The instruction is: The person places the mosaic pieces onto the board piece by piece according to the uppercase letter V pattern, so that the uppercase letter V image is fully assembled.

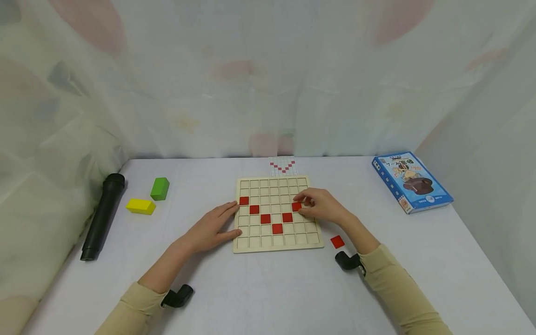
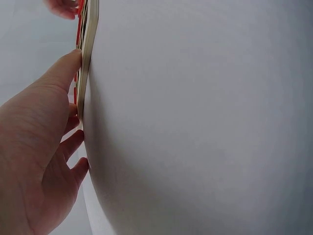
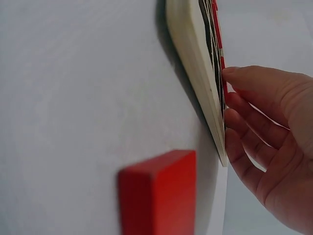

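A pale wooden grid board (image 1: 251, 242) lies on the white table. Several red square tiles, among them the lowest one (image 1: 278, 228), form a V in its cells. My left hand (image 1: 211, 228) rests along the board's left edge, fingers spread, thumb at the lower part of that edge. Over the board's right side, my right hand (image 1: 320, 204) has thumb and index finger bent about the upper right red tile (image 1: 296, 206). In the right wrist view, the thumb tip meets that tile's edge. One loose red tile (image 1: 337, 241) lies off the board's right side, large in the right wrist view.
Behind the board, a small card (image 1: 282, 166) shows a red V pattern on a grid. To the left lie a green block (image 1: 160, 189), a yellow block (image 1: 140, 206) and a black cylinder (image 1: 103, 216). A blue box (image 1: 412, 181) is at the back right.
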Available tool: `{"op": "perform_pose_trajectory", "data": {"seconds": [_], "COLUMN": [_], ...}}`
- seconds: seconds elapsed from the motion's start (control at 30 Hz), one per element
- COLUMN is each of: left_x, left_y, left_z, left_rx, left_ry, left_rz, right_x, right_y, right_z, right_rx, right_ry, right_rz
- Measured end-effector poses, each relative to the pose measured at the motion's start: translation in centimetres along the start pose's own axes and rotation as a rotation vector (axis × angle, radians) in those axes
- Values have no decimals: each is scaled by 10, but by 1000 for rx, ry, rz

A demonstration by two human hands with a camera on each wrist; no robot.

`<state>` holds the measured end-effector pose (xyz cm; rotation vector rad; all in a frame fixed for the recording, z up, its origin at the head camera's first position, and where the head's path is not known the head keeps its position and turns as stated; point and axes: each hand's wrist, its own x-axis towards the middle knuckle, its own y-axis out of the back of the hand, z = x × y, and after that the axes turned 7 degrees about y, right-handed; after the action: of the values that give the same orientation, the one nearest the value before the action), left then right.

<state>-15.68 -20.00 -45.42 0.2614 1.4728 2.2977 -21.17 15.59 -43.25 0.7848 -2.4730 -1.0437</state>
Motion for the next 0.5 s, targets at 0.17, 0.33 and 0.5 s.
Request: {"op": "perform_pose_trajectory", "data": {"seconds": [0.17, 0.33, 0.5], "left_x": [0, 1, 1], "left_y": [0, 0, 0], "left_z": [-1, 0, 0], "left_rx": [3, 13, 10], "left_ry": [2, 17, 22], "left_rz": [5, -7, -10], "right_x": [-3, -15, -36], "right_y": [2, 8, 17], "right_z": [-4, -4, 3], "right_rx": [13, 38, 72], "right_ry": [-43, -48, -8], "right_rz": [-6, -2, -23]}}
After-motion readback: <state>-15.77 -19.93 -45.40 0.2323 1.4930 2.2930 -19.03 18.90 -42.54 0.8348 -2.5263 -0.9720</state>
